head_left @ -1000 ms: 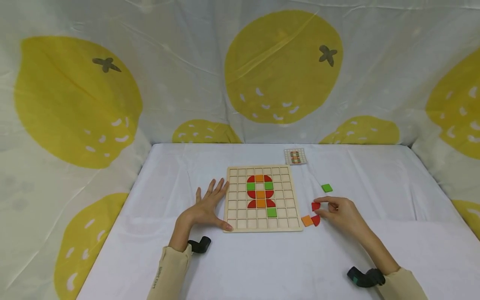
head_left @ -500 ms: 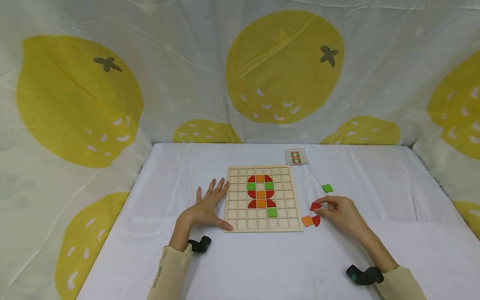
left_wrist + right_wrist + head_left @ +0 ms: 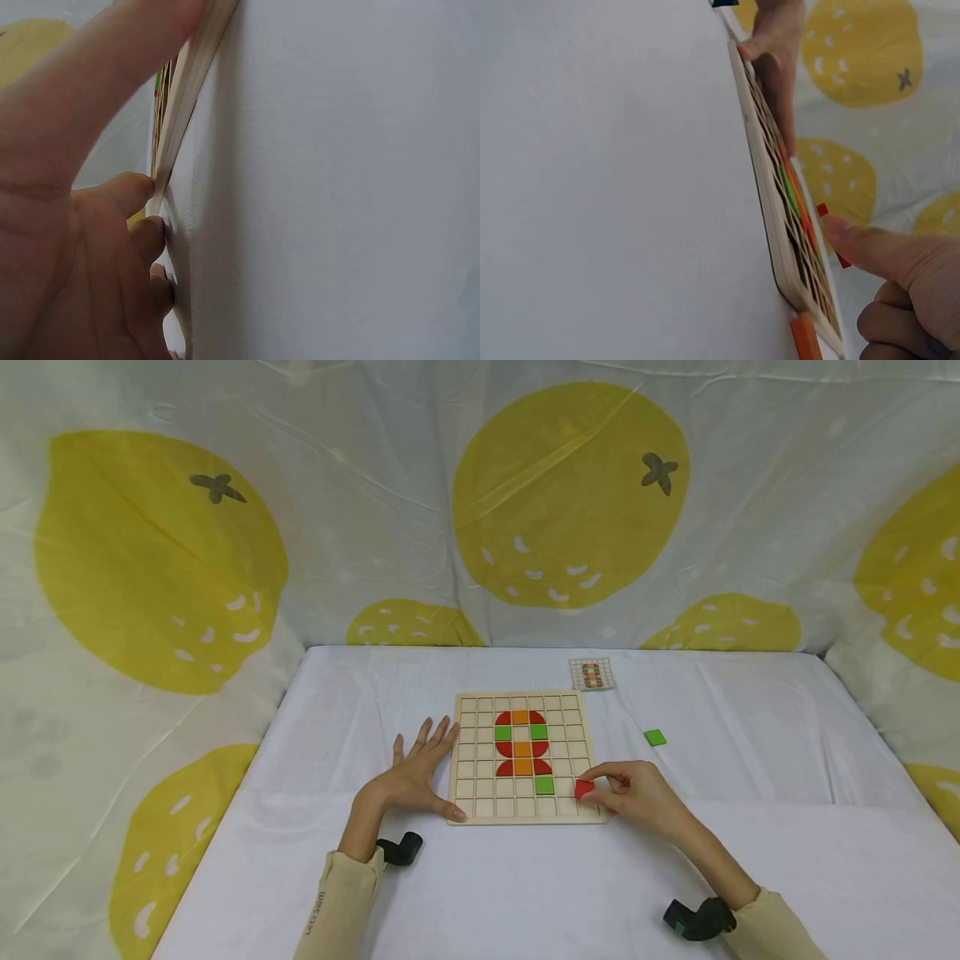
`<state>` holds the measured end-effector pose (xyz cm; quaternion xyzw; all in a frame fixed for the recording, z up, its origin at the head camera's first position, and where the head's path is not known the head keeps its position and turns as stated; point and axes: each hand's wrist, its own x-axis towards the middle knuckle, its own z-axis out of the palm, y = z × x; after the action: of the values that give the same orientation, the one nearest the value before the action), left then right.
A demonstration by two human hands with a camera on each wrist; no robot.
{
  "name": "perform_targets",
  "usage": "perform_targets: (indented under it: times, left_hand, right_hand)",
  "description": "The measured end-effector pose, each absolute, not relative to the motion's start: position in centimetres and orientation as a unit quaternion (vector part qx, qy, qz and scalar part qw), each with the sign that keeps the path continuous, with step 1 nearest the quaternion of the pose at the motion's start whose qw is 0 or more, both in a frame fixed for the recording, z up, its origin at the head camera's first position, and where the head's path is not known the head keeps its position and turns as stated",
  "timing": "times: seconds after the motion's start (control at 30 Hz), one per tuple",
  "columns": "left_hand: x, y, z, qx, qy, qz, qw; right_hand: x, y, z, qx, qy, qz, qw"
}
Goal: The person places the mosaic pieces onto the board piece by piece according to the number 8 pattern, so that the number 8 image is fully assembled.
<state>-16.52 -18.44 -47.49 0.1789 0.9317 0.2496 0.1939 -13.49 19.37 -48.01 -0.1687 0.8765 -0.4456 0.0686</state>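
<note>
My right hand (image 3: pixel 637 797) pinches a red quarter-round tile (image 3: pixel 582 788) between thumb and forefinger, over the lower right part of the wooden grid board (image 3: pixel 480 807). In the right wrist view the held red tile (image 3: pixel 843 261) shows edge-on, raised above the grid. Spread wide, my left hand (image 3: pixel 405 783) has its thumb on the board's front left corner and its fingertips at the left edge. Red, orange and green tiles fill several middle cells, with one green tile (image 3: pixel 543 785) lowest. An orange tile (image 3: pixel 806 337) lies by the board's near right corner, hidden by the right hand in the head view.
To the right of the board, a loose green tile (image 3: pixel 656 737) lies on the white tablecloth (image 3: pixel 510 893). Behind the board is a small pattern card (image 3: pixel 592 674). A lemon-print curtain (image 3: pixel 337 527) hangs at the back and sides.
My right hand has lifted the red tile from beside the other loose tiles and carried it left over the board. The left hand has stayed in place.
</note>
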Motion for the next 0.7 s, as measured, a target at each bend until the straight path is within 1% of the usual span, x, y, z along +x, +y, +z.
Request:
perform_targets:
  times: [0.17,0.3,0.7]
  left_hand:
    - [-16.4,-18.4,-47.4,0.178,0.932,0.248,0.195]
    - [-16.4,-18.3,-47.4,0.176,0.933,0.247,0.196]
    - [-16.5,-18.3,-47.4,0.175,0.934,0.243,0.194]
  right_hand:
    - [-13.1,17.2,-48.3,-0.196,0.86,-0.459,0.103]
    - [-12.9,16.0,-48.5,-0.198,0.857,-0.458,0.126]
    - [-12.8,15.4,-48.7,-0.201,0.863,-0.442,0.141]
